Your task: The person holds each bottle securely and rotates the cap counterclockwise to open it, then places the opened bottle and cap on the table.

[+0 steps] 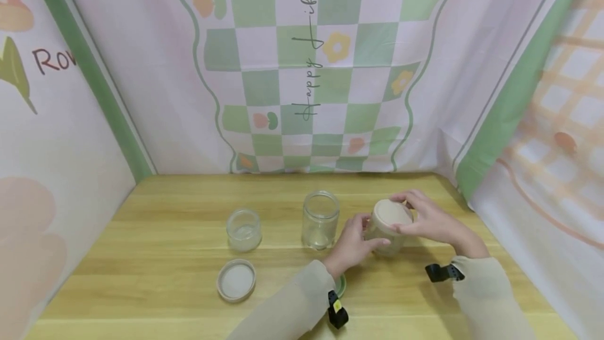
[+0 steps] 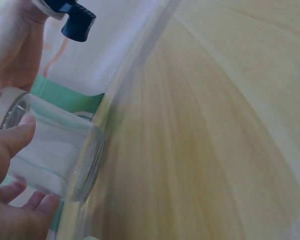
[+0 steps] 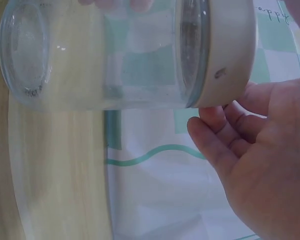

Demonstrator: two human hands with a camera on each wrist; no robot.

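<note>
At the right of the table, a clear glass jar point(image 1: 399, 245) with a cream lid point(image 1: 391, 213) on its mouth is between both hands. My left hand point(image 1: 350, 245) holds the jar's glass body, thumb on the near side and fingers round the far side. From the right, my right hand point(image 1: 433, 223) grips the lid by its rim. In the right wrist view a small dark mark shows on the side of the lid point(image 3: 231, 52), with the fingertips at its edge. In the left wrist view the glass jar point(image 2: 60, 145) looks empty.
Left of my left hand stands a tall lidless glass jar point(image 1: 321, 219). Farther left is a short glass jar point(image 1: 244, 230), with a loose pale lid point(image 1: 236, 280) in front. A green-rimmed round item point(image 1: 342, 286) is partly hidden by my left sleeve. Printed curtains surround the wooden table point(image 1: 155, 256).
</note>
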